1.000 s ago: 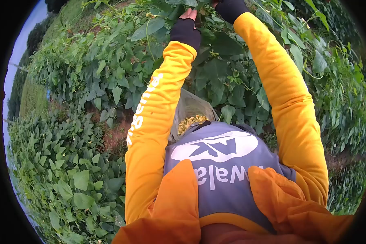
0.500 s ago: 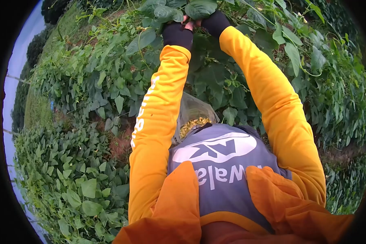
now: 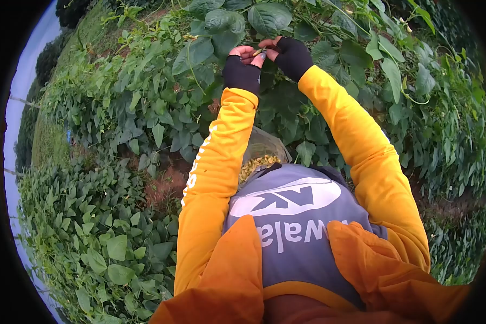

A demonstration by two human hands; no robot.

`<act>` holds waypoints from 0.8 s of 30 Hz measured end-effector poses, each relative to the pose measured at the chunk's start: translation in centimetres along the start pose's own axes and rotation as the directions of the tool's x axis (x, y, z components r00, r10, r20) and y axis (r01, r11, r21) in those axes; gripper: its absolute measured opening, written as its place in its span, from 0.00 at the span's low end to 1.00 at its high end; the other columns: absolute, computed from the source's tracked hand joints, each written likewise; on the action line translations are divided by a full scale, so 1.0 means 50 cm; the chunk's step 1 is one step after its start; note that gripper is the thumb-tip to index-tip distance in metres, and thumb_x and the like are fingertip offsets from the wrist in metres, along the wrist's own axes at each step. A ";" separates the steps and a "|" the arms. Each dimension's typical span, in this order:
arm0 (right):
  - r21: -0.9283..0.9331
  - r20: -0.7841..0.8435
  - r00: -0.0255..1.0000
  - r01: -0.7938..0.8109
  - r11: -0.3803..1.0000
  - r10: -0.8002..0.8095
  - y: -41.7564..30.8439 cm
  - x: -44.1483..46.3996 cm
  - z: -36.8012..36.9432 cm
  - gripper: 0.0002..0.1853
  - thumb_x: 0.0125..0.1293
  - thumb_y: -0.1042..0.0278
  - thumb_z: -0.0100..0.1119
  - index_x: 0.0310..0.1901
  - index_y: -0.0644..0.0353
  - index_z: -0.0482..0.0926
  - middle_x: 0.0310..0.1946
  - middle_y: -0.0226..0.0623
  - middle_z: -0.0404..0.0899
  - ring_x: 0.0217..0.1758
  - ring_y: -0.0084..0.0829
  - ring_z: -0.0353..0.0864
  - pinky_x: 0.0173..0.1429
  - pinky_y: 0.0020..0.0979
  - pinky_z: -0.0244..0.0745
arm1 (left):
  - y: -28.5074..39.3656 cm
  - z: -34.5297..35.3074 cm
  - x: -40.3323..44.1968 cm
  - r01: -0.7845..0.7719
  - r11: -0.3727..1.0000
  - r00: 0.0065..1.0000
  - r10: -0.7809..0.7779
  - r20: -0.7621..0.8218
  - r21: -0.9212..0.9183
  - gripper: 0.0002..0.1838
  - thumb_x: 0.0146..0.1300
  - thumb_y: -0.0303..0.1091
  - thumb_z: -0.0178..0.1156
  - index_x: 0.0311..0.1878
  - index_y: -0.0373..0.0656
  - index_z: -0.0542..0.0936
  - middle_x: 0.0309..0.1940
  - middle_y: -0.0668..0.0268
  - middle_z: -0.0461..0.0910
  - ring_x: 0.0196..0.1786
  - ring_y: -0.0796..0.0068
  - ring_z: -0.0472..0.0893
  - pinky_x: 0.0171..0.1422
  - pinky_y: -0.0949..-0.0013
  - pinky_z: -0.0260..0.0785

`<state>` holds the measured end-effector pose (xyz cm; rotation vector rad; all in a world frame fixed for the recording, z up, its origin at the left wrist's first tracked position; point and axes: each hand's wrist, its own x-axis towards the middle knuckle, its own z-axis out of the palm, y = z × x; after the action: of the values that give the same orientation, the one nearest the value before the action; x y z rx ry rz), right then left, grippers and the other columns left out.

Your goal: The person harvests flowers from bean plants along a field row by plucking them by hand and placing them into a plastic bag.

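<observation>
My left hand (image 3: 244, 66), in a black fingerless glove, is closed with thumb and fingertips pinched together. Between the fingertips of both hands shows a small yellow-green flower bud (image 3: 258, 52), partly hidden. My right hand (image 3: 290, 56), gloved the same way, meets the left from the other side, its fingers curled in to the bud. Broad green leaves (image 3: 270, 19) hang just beyond the fingertips. At my waist a clear plastic bag (image 3: 267, 141) holds a heap of small yellow flowers or buds (image 3: 262, 162).
Dense climbing vines (image 3: 113, 113) rise in front and on both sides. Low leafy plants (image 3: 108, 248) cover the ground at left, with bare reddish soil (image 3: 167, 186) between rows. A thin looping stem (image 3: 416, 100) sticks out at right. Trees and sky lie far left.
Both hands have drawn back toward me, down from under the broad leaves, staying close together. The fingertips and the small bud between them now show.
</observation>
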<state>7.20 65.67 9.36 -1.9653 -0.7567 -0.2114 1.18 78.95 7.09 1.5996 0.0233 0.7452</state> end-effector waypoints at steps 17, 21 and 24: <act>-0.214 0.041 0.952 0.306 0.928 -0.305 0.012 -0.010 0.020 0.05 0.59 0.73 0.59 0.34 0.63 0.74 0.39 0.34 0.80 0.39 0.31 0.79 0.45 0.29 0.72 | -0.010 -0.016 -0.008 -0.183 0.915 0.974 0.218 -0.060 0.359 0.06 0.56 0.29 0.63 0.35 0.39 0.80 0.26 0.64 0.79 0.28 0.71 0.75 0.36 0.71 0.68; -0.009 0.008 0.969 0.245 0.969 -0.245 0.019 -0.009 0.021 0.10 0.57 0.68 0.57 0.42 0.51 0.80 0.31 0.37 0.75 0.40 0.38 0.76 0.46 0.33 0.72 | -0.010 -0.016 -0.007 -0.280 0.876 0.949 0.313 -0.022 0.394 0.06 0.57 0.30 0.62 0.35 0.38 0.80 0.24 0.65 0.78 0.26 0.76 0.73 0.34 0.72 0.66; -0.032 0.023 0.975 0.221 0.975 -0.220 0.012 -0.008 0.018 0.10 0.57 0.67 0.56 0.41 0.51 0.81 0.31 0.37 0.75 0.41 0.38 0.76 0.47 0.34 0.71 | -0.011 -0.015 -0.006 -0.242 0.903 0.962 0.272 -0.034 0.355 0.07 0.58 0.31 0.62 0.35 0.38 0.80 0.24 0.66 0.78 0.26 0.80 0.72 0.34 0.73 0.66</act>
<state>7.08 66.04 8.27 -1.9166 -0.9905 -0.3407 0.81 79.60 6.44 1.9322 0.0038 1.0591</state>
